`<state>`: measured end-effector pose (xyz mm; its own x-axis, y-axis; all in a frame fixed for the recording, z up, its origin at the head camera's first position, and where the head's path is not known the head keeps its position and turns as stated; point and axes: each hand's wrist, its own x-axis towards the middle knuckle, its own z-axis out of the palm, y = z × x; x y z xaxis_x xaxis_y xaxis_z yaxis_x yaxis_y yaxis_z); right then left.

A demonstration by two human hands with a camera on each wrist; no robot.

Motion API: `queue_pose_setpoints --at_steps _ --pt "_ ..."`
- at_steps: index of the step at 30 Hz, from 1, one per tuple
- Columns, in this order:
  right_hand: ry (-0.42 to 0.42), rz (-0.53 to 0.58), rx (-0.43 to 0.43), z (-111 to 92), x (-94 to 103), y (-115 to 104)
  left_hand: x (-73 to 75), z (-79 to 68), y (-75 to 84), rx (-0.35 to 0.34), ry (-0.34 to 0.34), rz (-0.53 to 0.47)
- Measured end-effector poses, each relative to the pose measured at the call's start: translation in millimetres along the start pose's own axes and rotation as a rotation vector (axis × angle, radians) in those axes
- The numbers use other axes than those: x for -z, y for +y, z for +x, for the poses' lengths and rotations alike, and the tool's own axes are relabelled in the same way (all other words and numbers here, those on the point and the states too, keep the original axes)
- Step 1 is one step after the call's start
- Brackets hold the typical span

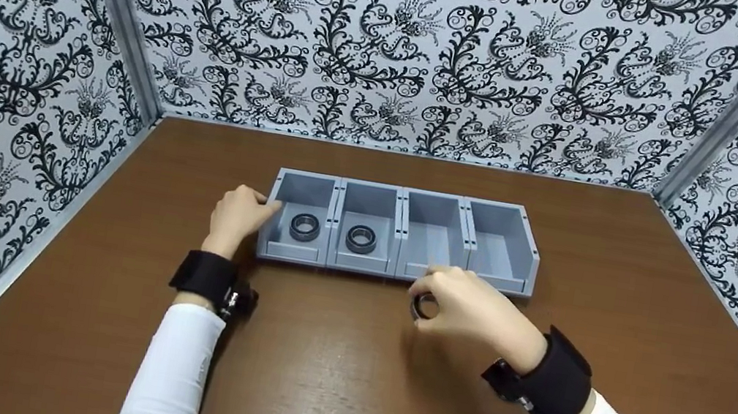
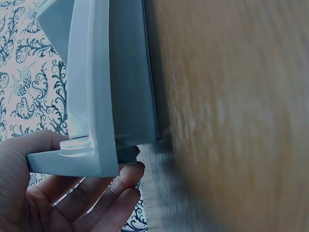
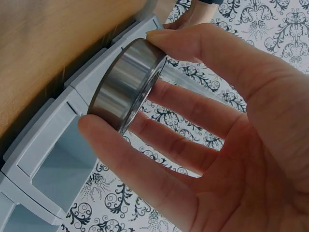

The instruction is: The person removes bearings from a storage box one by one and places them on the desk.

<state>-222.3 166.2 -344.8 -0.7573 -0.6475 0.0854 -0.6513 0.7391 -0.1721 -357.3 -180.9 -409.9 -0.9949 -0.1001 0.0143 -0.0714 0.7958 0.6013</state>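
Observation:
My right hand [image 1: 471, 308] pinches a ball bearing [image 3: 128, 82] by its rim, thumb on one side and index finger on the other. That bearing is held up in front of the third bin [image 1: 438, 225] from the left. With my left hand [image 1: 240, 216] I grip the left side wall of the leftmost grey bin [image 1: 293, 252], thumb over the top and fingers outside, as the left wrist view shows. One bearing [image 1: 304, 227] lies flat inside this bin. Another bearing [image 1: 361, 239] lies flat in the second bin [image 1: 361, 263].
Several grey open-front bins stand side by side in a row; the rightmost bin [image 1: 501, 235] holds no bearing that I can see. They stand on a brown wooden table [image 1: 315, 361]. Patterned walls [image 1: 393, 55] enclose the table at the back and both sides.

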Motion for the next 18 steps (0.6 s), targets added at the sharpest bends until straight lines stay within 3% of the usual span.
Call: queue_pose_setpoints --at_steps 18 --pt "-0.018 0.012 0.029 -14.1 -6.0 -3.3 -1.3 0.2 0.3 0.005 0.014 0.001"
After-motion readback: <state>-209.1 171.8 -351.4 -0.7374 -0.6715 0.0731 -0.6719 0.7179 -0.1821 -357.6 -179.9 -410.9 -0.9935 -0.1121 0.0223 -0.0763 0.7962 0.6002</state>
